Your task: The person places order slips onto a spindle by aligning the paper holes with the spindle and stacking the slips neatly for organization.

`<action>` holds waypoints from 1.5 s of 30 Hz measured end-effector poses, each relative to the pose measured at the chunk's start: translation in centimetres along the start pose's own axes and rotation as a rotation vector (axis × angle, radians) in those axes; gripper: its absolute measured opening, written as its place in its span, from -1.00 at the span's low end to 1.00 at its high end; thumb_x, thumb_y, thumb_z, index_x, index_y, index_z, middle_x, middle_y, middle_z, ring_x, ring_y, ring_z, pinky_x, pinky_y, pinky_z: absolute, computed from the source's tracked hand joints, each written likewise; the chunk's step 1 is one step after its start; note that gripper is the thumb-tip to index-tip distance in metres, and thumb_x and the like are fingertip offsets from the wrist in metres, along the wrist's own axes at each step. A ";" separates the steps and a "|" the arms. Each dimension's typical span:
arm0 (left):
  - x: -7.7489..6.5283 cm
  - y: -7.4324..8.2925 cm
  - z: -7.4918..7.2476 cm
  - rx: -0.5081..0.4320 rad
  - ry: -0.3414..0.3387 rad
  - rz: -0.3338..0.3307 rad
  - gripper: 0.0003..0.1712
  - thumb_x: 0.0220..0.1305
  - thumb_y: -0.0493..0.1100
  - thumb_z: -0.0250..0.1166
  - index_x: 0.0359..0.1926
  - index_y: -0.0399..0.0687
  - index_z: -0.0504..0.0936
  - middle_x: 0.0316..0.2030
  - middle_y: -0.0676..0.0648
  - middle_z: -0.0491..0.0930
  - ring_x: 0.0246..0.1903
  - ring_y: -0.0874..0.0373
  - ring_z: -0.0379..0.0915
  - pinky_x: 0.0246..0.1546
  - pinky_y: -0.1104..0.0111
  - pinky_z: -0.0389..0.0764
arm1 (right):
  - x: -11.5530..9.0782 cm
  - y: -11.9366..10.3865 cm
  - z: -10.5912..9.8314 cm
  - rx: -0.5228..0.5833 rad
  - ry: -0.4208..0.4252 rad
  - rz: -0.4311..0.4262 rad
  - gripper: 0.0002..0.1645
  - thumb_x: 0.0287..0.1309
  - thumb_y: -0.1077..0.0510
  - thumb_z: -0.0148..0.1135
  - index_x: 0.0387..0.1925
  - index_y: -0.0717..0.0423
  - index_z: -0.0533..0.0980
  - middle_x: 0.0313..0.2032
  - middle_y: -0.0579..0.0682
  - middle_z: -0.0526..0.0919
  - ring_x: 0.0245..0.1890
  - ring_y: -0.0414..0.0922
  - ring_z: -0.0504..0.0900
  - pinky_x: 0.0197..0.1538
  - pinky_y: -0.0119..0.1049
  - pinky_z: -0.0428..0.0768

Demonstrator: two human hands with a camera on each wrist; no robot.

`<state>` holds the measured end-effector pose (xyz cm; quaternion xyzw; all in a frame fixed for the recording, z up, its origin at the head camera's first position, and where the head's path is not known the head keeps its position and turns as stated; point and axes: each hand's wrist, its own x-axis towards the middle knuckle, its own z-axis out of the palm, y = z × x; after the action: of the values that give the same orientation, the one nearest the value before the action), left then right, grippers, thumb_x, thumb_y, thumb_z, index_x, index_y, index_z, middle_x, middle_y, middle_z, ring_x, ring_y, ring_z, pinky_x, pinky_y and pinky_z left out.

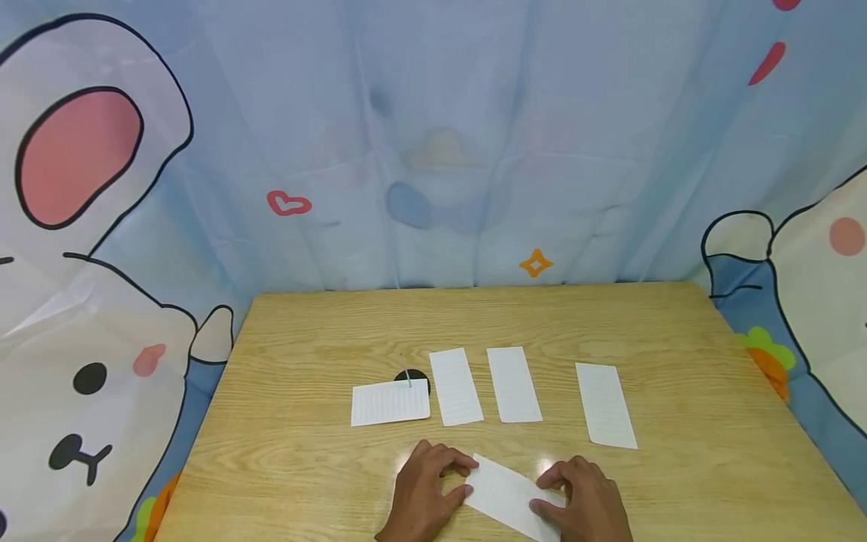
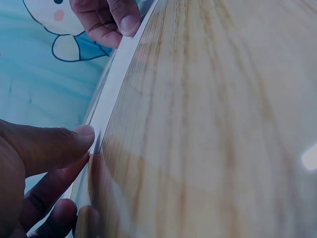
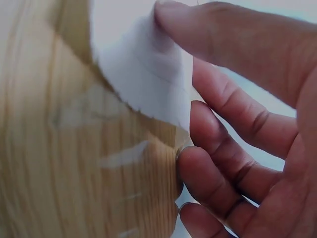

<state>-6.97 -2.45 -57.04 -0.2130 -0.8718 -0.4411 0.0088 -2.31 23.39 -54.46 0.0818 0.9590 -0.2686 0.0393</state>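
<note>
A small sheet of white lined paper [image 1: 509, 497] lies aslant near the front of the table, between the two hands. My left hand [image 1: 428, 491] pinches its left end, and in the left wrist view the thumb [image 2: 85, 136] presses on the paper's edge. The right hand [image 1: 588, 503] grips the opposite end between thumb and fingers. Seen from the right wrist, that end of the paper [image 3: 141, 64] bends up off the wood, with the thumb [image 3: 198, 29] on top and the fingers curled at its edge.
Behind the hands, one similar sheet [image 1: 386, 404] lies sideways, overlapping a black round spot [image 1: 421, 375] with a thin stick [image 1: 407, 373] by it. Three more sheets, left [image 1: 457, 388], middle [image 1: 515, 385] and right [image 1: 606, 406], lie lengthwise. A printed curtain [image 1: 440, 150] hangs behind the wooden table [image 1: 291, 467].
</note>
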 end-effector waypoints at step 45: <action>0.1 0.0 0.0 0.054 0.004 0.019 -0.53 0.02 -0.26 0.64 -0.10 0.38 0.80 -0.31 0.31 0.68 -0.31 0.43 0.33 -0.28 0.62 0.36 | -0.5 -1.3 -0.3 0.186 0.001 0.138 -0.72 0.14 0.38 0.51 -0.39 -0.07 0.64 -0.55 -0.14 0.56 -0.57 -0.20 0.35 -0.47 -0.38 0.32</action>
<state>-7.09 -2.36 -56.98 -0.2202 -0.8812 -0.4178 0.0207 -2.05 22.34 -53.52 0.1508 0.9220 -0.3531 0.0496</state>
